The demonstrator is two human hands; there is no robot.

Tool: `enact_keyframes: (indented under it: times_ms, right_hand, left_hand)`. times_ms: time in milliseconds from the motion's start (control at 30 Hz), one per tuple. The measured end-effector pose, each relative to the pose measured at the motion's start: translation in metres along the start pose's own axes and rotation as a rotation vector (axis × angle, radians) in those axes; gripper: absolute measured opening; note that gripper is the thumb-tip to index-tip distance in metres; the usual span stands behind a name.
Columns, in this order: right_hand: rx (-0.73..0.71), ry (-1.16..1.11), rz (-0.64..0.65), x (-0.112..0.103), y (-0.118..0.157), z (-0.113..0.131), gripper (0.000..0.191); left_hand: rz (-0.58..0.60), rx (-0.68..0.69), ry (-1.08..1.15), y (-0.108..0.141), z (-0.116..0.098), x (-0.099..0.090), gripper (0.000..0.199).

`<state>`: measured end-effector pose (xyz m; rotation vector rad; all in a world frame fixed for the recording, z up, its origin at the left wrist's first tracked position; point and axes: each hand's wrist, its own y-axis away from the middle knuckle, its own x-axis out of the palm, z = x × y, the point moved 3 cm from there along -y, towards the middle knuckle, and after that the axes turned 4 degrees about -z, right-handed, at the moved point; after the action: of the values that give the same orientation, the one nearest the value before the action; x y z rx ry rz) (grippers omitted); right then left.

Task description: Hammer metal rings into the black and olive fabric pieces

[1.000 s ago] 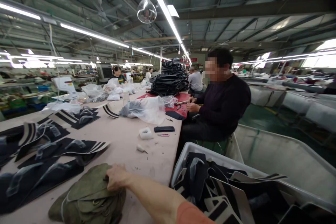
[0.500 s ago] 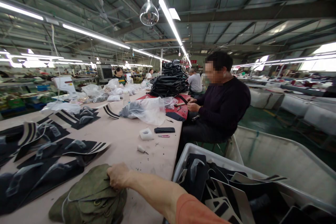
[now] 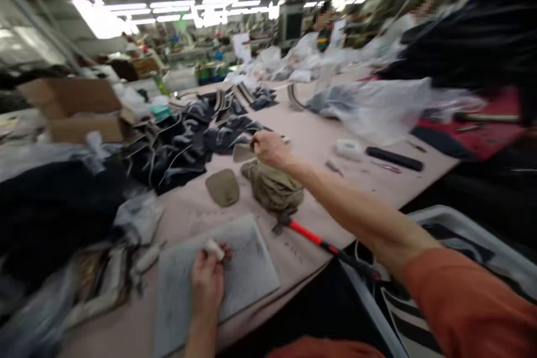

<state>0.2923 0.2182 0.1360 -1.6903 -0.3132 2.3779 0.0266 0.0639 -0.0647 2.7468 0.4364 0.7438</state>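
Note:
Over a smooth grey board (image 3: 247, 274), my left hand (image 3: 207, 279) is closed around a small white cylindrical object (image 3: 215, 248); blur hides its exact kind. My right hand (image 3: 268, 149) reaches far across the table, its fingers closed at the top of a crumpled olive fabric bag (image 3: 277, 185). Left of that bag lies a flat olive rounded piece (image 3: 222, 187). A hammer (image 3: 308, 232) with a red and black handle rests between the bag and the table edge, its head close to the bag.
Dark panels (image 3: 184, 145) with plastic-wrapped parts spread at the left back, near a cardboard box (image 3: 79, 109). A clear plastic bag (image 3: 386, 106), a white block (image 3: 349, 149) and a black strip (image 3: 394, 158) lie to the right. A white bin (image 3: 440, 215) stands beside the table.
The view has swung left and down. My left hand with the white object, the board and the hammer have come into view. My right hand is still at the olive bag.

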Motion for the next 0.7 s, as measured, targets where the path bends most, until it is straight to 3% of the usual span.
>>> enact_keyframes:
  times_ms: [100,200,300,400,500,700]
  right_hand:
    - [-0.186,-0.037,-0.007,0.049,0.022,0.028,0.03]
    - [-0.383,0.009,0.02,0.085,0.083,0.047,0.022]
    - [-0.487,0.052,0.116,0.123,0.152,0.049,0.017]
    - [-0.506,0.031,0.13,0.153,0.201,0.041,0.018]
    - [-0.505,-0.029,0.082,0.165,0.224,0.031,0.02]
    - [-0.477,-0.065,-0.012,0.162,0.239,0.02,0.025]
  left_hand:
    - [-0.004,-0.008,0.072,-0.001,0.008,-0.018,0.053]
    - [-0.001,0.021,0.154,-0.003,0.013,-0.019,0.049]
    - [-0.01,0.036,0.223,-0.003,0.015,-0.024,0.045]
    - [0.0,0.057,0.242,-0.005,0.016,-0.029,0.041]
    - [0.029,0.074,0.221,-0.005,0.016,-0.028,0.042]
    - [0.063,0.085,0.097,0.002,0.01,-0.006,0.044]
